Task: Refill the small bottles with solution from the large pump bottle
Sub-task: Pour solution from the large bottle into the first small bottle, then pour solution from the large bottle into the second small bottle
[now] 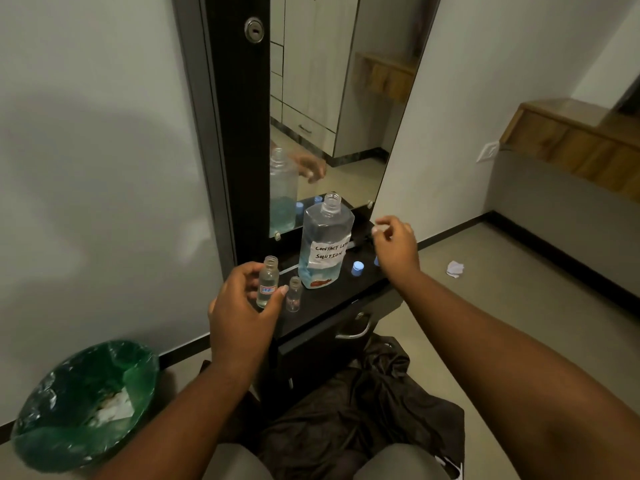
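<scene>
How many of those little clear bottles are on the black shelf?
2. One small bottle stands at the shelf's left end, at the left hand's fingertips; a shorter one stands just right of it, before the large bottle. None seems hidden.

walls (104, 133): pale grey, showing soft shadows | mirror (329, 98): standing in a dark frame, reflecting white cupboards | floor (519, 306): beige, a black skirting running along the wall | wooden shelf (568, 140): projecting at right | green-lined bin (83, 403): sitting at lower left | light: staying dim
</scene>
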